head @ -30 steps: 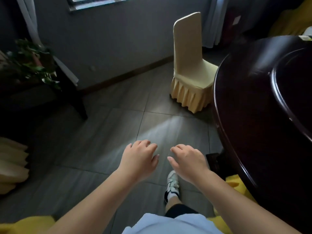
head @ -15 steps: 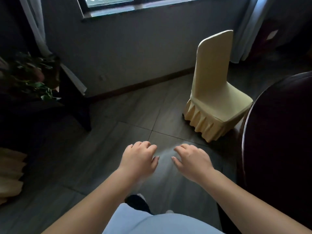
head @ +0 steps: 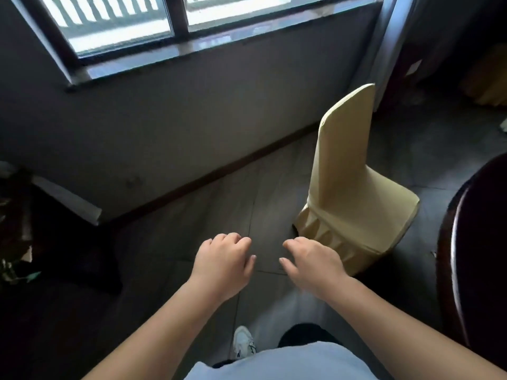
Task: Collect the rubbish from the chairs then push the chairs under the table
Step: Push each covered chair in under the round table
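Your left hand [head: 223,266] and right hand [head: 311,266] hover side by side over the tiled floor [head: 241,193], fingers loosely curled, holding nothing. The cream-covered chair [head: 354,185] stands ahead to your right, apart from the dark round surface [head: 474,259], beneath the window [head: 123,26].

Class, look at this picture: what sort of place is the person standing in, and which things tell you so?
Probably a restaurant or banquet dining room: a chair in a pleated cream cover stands by a dark, polished round table, with more yellow-covered seating in the far corner.
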